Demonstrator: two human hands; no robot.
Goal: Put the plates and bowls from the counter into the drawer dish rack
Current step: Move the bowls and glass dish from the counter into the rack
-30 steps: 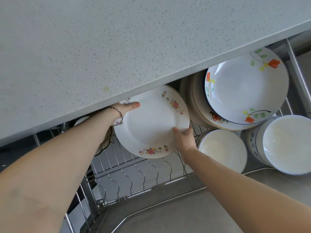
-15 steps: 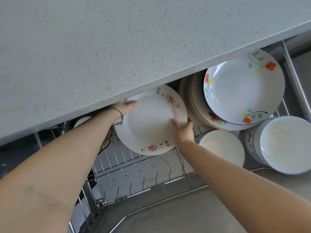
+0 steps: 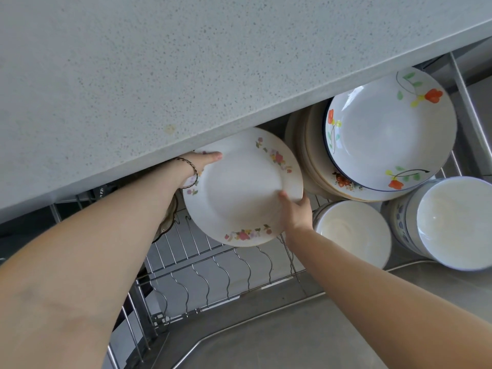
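Currently, head view: the floral plate (image 3: 239, 193) is held by both hands, tilted with its face toward the camera, over the wire dividers of the drawer dish rack (image 3: 213, 265). Its upper rim sits under the overhanging edge of the speckled counter (image 3: 159, 75). Whether its lower rim touches the wires cannot be told.

The left hand (image 3: 198, 162) holds the upper-left rim. The thumb lies flat on the plate face; the other fingers are hidden behind the plate and the counter edge. A thin bracelet (image 3: 190, 166) circles the wrist.

The right hand (image 3: 296, 211) grips the lower-right rim, thumb pressed on the face and fingers curled round the edge to the back.

Just right of the floral plate, a stack of plates (image 3: 314, 166) leans in the drawer, with a deep plate (image 3: 388, 129) bearing orange flowers in front. Below these stand a white bowl (image 3: 354, 230) and, further right, a blue-patterned bowl (image 3: 458, 222).
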